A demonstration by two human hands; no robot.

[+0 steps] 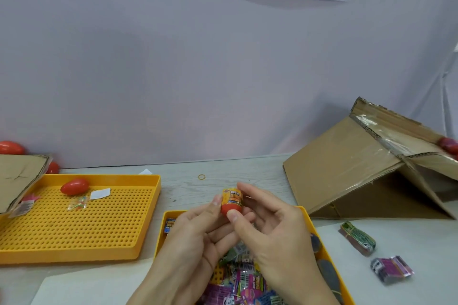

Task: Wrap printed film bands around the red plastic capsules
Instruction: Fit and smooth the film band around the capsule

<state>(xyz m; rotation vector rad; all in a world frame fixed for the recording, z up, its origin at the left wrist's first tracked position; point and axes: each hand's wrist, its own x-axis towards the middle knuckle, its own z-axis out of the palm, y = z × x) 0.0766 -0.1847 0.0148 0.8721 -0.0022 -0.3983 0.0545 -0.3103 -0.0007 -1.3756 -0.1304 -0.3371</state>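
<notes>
Capsule [231,208] pinched by left hand [195,233] and right hand [270,228], above near tray's [328,265] far edge.

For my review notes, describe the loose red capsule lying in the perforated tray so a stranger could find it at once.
Start at the big yellow perforated tray on the left of the table. Near its far rim lies one bare red capsule, on its side, left of a small white slip. Unlike the capsule held in both hands at centre, it carries no printed band, and it is the only capsule inside that tray.
</notes>
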